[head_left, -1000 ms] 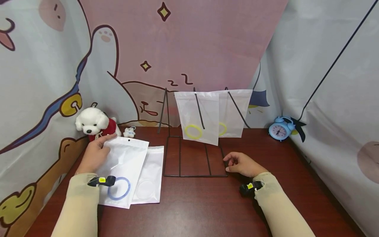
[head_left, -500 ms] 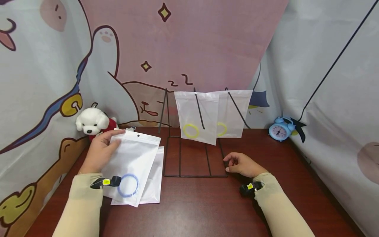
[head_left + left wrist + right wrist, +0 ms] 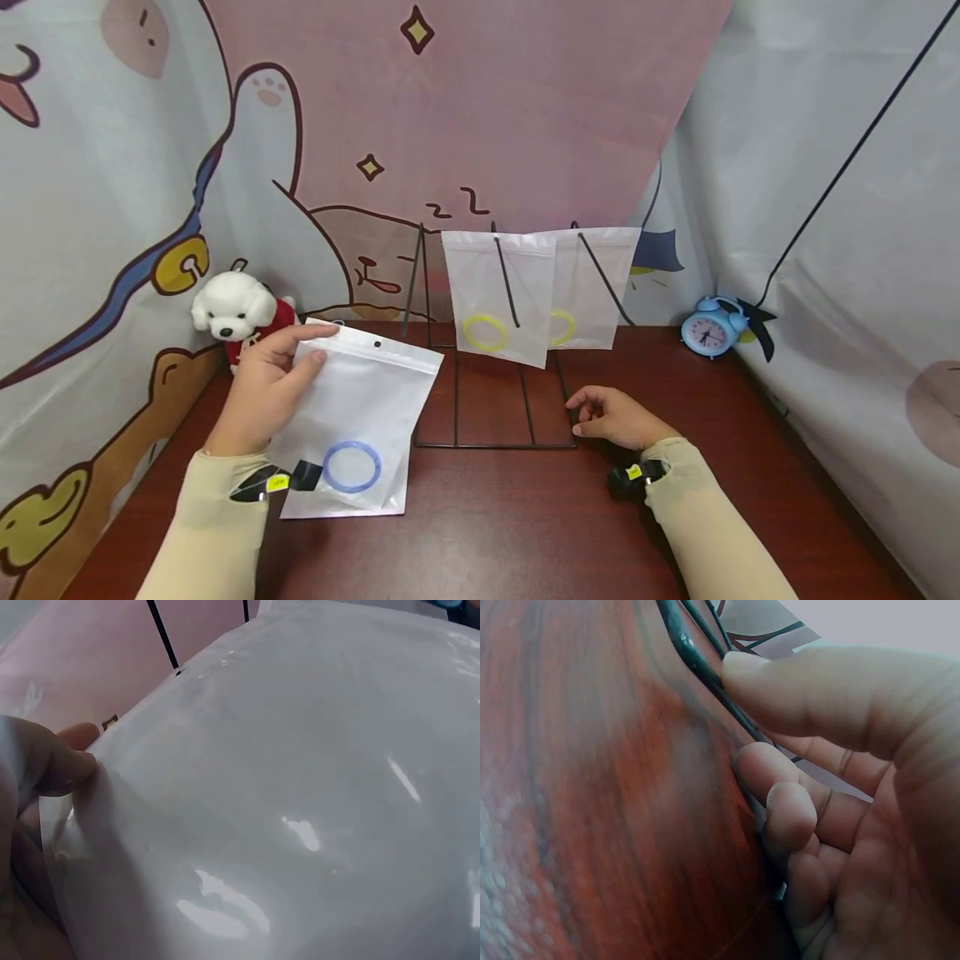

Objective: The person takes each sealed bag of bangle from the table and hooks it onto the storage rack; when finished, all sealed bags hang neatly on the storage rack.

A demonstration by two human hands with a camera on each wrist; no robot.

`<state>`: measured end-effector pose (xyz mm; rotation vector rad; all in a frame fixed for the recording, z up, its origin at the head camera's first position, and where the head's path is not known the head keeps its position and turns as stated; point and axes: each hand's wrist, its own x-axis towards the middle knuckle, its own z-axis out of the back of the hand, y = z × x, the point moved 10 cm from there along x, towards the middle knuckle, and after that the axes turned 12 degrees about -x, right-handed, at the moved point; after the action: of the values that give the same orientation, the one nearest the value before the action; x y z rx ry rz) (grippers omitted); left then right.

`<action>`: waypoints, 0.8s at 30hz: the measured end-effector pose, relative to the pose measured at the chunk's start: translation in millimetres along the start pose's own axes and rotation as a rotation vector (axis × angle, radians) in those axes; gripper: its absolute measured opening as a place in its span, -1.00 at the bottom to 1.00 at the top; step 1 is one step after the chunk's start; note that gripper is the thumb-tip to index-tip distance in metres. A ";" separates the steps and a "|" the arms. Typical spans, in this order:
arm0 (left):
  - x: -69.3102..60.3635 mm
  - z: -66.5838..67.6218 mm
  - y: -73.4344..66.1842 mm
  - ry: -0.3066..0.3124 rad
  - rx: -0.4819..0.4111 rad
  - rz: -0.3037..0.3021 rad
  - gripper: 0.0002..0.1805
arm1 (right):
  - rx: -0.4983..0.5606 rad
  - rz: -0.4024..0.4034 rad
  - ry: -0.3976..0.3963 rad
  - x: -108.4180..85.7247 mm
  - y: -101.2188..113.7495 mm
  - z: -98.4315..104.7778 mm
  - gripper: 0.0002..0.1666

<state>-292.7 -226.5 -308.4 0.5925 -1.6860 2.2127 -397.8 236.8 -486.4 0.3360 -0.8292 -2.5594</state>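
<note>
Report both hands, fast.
Left hand: closed, holding a white bag with a blue ring near its top corner.
Right hand: closed, holding the black rack near its corner.

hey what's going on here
A person's left hand pinches a white bag with a blue ring by its upper left edge, the white bag overlapping another below it. Their right hand holds the right side of the base of a black wire rack. Two more bags hang from the rack, each showing a yellow ring, the farther one partly covered.
</note>
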 end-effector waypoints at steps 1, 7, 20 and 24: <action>-1.3 -1.5 -3.6 -0.001 -0.001 -0.006 -0.66 | 0.001 -0.003 -0.001 0.2 -0.5 0.0 -0.58; -8.1 -9.2 -26.1 -0.041 -0.082 -0.068 -0.68 | 0.003 -0.009 -0.002 0.9 -2.2 -0.2 -0.58; -16.7 -21.2 -53.7 -0.046 -0.299 -0.253 -0.67 | 0.006 -0.003 -0.009 1.3 -3.2 -0.5 -0.58; -17.7 -23.7 -55.4 -0.064 -0.370 -0.257 -0.70 | 0.007 -0.009 -0.009 1.4 -3.2 -0.4 -0.59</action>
<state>-254.7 -188.6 -275.9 0.7377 -1.8697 1.6691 -399.9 238.4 -488.8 0.3315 -0.8418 -2.5688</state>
